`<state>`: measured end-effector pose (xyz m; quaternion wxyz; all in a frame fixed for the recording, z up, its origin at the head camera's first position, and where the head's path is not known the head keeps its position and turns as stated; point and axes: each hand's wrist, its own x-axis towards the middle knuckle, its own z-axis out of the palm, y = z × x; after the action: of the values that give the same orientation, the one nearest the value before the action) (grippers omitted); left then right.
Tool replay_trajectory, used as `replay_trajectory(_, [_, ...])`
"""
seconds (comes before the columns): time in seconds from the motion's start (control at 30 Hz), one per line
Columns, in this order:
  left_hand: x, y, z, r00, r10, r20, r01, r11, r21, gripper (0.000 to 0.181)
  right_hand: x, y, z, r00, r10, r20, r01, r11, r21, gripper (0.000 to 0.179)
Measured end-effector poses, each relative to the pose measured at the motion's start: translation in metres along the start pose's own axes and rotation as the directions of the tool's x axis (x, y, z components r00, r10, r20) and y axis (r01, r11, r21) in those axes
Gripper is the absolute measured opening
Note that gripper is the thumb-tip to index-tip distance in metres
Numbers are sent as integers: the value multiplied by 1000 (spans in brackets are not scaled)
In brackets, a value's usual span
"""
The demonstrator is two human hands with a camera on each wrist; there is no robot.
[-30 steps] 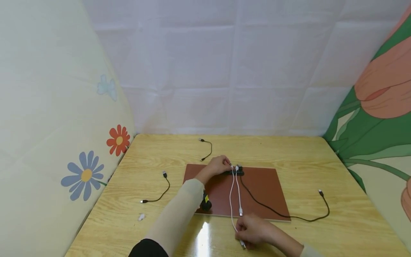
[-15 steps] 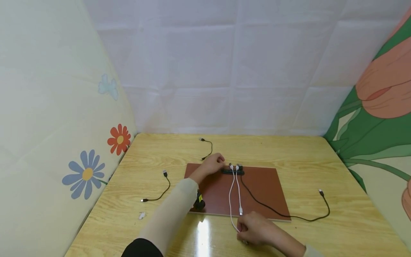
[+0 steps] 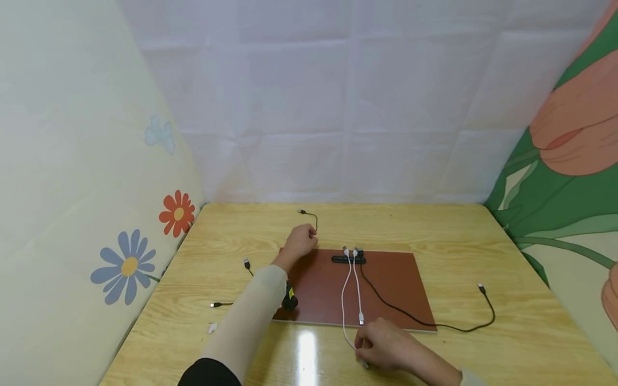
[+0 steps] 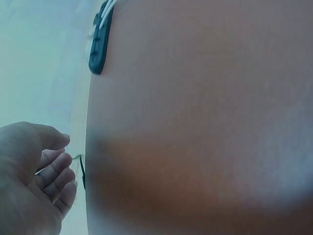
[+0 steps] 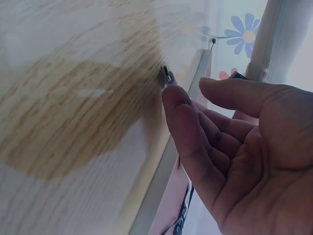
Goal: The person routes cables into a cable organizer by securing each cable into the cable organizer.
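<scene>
A black cable holder (image 3: 340,259) lies along the far edge of a brown board (image 3: 396,284). Three cables sit in its right part: from left to right, a first white cable (image 3: 343,300), a second white cable (image 3: 358,289) and a long black cable (image 3: 405,315). The first white cable runs toward the near side, past the board, down to the right hand (image 3: 383,343). Its metal plug shows just beyond the forefinger in the right wrist view. There, a narrow gap is seen between thumb and forefinger, so I cannot tell if this hand holds the cable or only touches it.

The left hand (image 3: 300,240) is at the far left corner of the board, its fingers loosely bent, with a small space between thumb and forefinger and nothing in it. Just beside it is a short black cable (image 3: 315,215), whose near end is hidden by the hand.

The left sleeve (image 3: 251,321) stands before the middle of another black cable (image 3: 247,264), at left, and covers part of the board. Farther to the near left, a small white piece (image 3: 212,327) lies on the wooden table (image 3: 434,230).
</scene>
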<state>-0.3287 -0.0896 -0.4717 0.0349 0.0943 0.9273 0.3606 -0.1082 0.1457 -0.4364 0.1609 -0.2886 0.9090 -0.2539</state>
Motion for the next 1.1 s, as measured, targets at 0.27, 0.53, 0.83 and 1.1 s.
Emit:
replay_trajectory(0.27, [6, -9, -4, 998, -22, -52, 29, 989, 146, 24, -1, 5, -28, 999, 35, -10, -35, 996, 81, 6])
replay_trajectory(0.53, [6, -9, -4, 998, -69, -6, 69, 980, 187, 28, 5, 21, -54, 977, 144, -160, -148, 989, -18, 7])
replay_trajectory(0.83, [11, -8, 2, 998, -70, 9, 66, 971, 232, 12, 12, 45, -61, 941, 224, -255, -252, 964, -86, 23])
replay_trajectory(1.1, [11, -2, 1, 995, -100, -6, 97, 950, 298, 16, 19, 64, -60, 937, 225, -268, -269, 953, -142, 58])
